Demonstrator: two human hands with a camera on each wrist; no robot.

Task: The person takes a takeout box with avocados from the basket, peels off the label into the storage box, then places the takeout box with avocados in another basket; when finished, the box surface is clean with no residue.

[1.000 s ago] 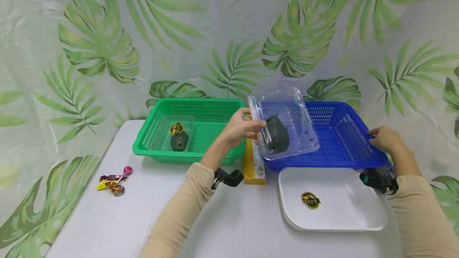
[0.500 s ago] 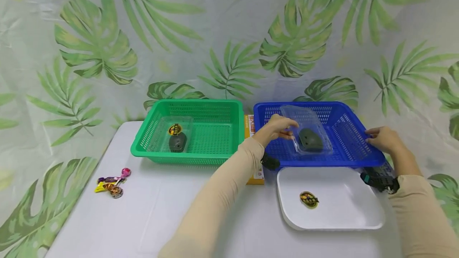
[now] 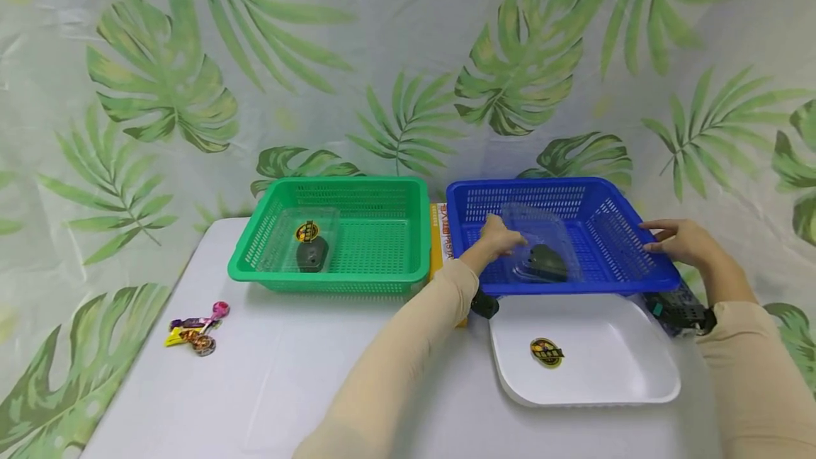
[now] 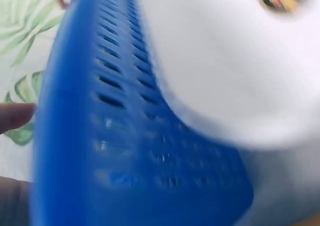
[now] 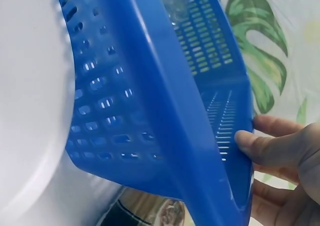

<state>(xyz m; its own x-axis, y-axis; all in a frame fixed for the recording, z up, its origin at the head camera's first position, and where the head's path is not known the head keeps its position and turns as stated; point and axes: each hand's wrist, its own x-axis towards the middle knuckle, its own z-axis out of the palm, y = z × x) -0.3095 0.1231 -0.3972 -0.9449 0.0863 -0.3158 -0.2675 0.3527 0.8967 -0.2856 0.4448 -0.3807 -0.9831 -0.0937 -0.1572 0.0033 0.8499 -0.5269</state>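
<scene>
Presently the clear box [image 3: 544, 236] sits inside the blue basket [image 3: 574, 289], the left hand [image 3: 497, 237] at its nine o'clock edge, hold unclear, while the right hand [image 3: 685, 241] grips the basket's three o'clock rim, where a tug could jolt the box and slide its dark lump [image 3: 547, 263].

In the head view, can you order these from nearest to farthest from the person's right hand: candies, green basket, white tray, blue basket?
1. Blue basket: the right hand grips its right rim.
2. White tray: in front of the basket.
3. Green basket: further left.
4. Candies: far left.
</scene>
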